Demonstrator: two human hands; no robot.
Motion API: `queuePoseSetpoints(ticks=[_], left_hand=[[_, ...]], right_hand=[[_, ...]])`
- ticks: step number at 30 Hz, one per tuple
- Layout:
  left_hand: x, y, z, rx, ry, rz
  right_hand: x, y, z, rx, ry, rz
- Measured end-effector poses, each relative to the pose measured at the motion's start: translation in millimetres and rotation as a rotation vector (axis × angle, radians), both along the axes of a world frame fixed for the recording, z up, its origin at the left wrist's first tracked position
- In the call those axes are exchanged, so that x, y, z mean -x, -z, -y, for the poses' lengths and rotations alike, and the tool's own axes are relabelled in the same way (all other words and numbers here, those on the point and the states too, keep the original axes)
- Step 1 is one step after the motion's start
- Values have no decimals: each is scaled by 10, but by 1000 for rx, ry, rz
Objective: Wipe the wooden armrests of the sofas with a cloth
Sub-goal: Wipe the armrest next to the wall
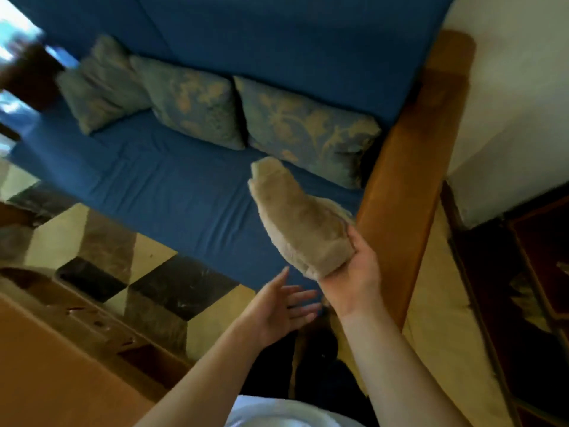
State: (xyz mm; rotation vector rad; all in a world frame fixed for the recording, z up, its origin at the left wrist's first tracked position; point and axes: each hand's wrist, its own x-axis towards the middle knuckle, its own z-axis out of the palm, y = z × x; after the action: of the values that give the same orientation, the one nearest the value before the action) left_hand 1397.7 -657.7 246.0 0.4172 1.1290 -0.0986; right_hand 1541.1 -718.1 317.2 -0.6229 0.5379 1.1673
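A blue sofa (pixel 172 186) fills the upper part of the head view. Its wooden armrest (pixel 409 167) runs down the right side, orange-brown and long. My right hand (pixel 357 275) holds a beige fluffy cloth (pixel 295 217) just left of the armrest's near end, the cloth sticking up over the seat. It is apart from the wood. Lower left of it, my left hand (pixel 277 309) hovers with fingers spread and nothing in it.
Three patterned cushions (pixel 308 127) lean against the sofa back. The floor (pixel 147 282) has dark and cream tiles. A brown table edge (pixel 61 365) lies at lower left. A dark patterned rug (pixel 529 288) and a pale wall (pixel 517 103) flank the armrest's right.
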Motion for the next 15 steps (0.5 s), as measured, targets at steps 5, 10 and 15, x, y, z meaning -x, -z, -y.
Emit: queuePoseSetpoints(ticks=[5, 10, 15], left_hand=[[279, -980, -725, -14, -374, 593], [591, -1545, -1428, -146, -335, 756], [1135, -1619, -2165, -251, -413, 736]], right_hand=[[143, -872, -406, -280, -140, 58], [301, -1174, -876, -282, -355, 201], [636, -1387, -1639, -227, -585, 462]])
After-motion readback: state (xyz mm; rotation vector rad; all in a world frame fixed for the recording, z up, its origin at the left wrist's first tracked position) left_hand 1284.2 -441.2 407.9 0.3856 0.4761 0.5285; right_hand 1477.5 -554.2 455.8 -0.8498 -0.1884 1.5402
